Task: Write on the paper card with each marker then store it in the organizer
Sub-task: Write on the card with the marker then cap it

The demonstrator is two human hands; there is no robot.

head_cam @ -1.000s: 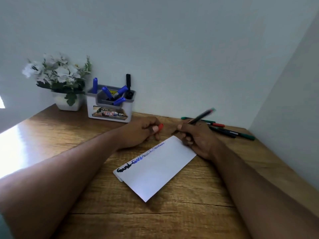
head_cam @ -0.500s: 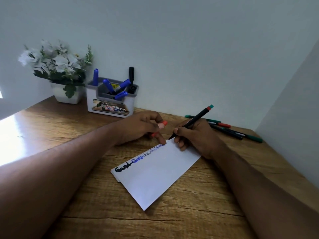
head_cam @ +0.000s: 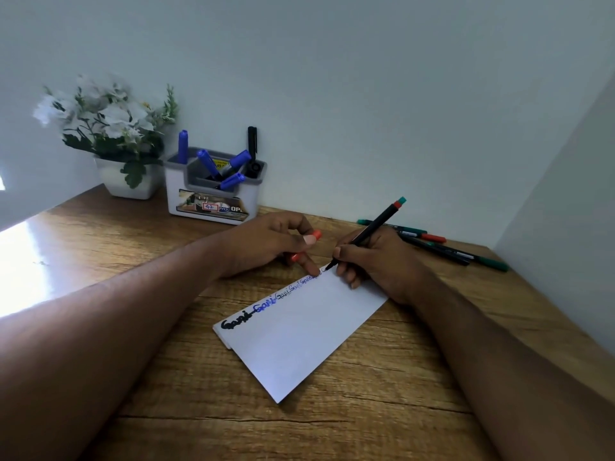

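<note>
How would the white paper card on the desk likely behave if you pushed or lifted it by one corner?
The paper card looks thin and flat, so it is probably light and would slide easily on the smooth wooden desk. The left hand has a fingertip at its far edge, perhaps steadying it. Lifted by one corner, it would likely bend somewhat.

Wooden desk (head_cam: 382, 410) bears card (head_cam: 299, 341), organizer (head_cam: 213, 197), flowerpot (head_cam: 128, 181), pens (head_cam: 442, 247).

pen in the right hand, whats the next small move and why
Probably stroke the pen tip rightward to write the next word: the right hand holds its tip at the paper card's far corner, past the written row, while the left hand holds the red cap and steadies the card.
</note>
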